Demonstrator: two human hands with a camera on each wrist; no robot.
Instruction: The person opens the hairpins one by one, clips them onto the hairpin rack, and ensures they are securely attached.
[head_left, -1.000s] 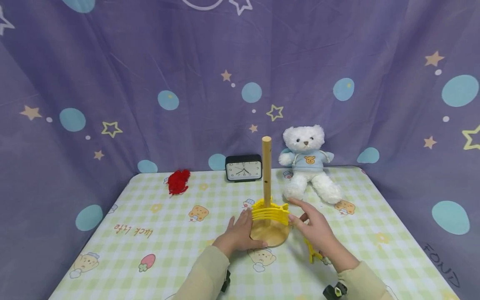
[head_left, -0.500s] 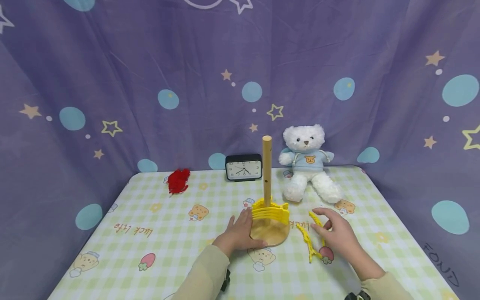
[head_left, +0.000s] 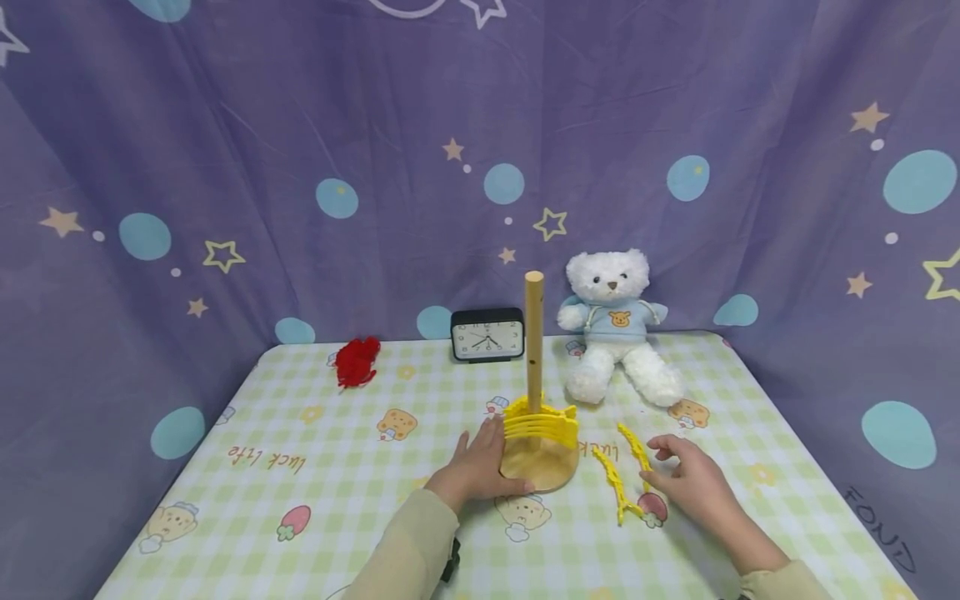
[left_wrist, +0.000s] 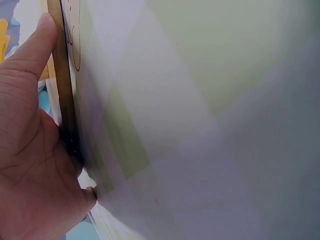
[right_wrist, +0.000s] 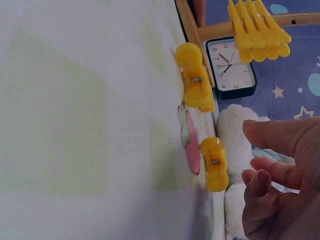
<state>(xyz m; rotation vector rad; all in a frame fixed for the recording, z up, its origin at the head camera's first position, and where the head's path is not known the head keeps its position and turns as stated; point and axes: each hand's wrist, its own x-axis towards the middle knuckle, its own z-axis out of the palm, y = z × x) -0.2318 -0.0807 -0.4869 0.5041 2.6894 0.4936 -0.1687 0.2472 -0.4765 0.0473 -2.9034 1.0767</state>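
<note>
Left loose clip (head_left: 615, 481): lying right of the wooden stand (head_left: 547, 473), long axis running away from the person, far tip leaning standward!
Right loose clip (head_left: 637, 448): further right of the stand, nearly parallel.
Stacked clips (head_left: 542, 427): low at the stand's pole, lengthwise left to right.
Right hand (head_left: 693, 483): right of both, thumb and forefinger parted, loosely bent.
Left hand (head_left: 476, 468): against the stand's left edge, fingers fairly straight.
Bear (head_left: 617, 325): behind, right of the stand.

Place: homelike corner | starry curtain (head_left: 420, 167) | checked tablecloth (head_left: 367, 492) | teddy bear (head_left: 611, 325)
</note>
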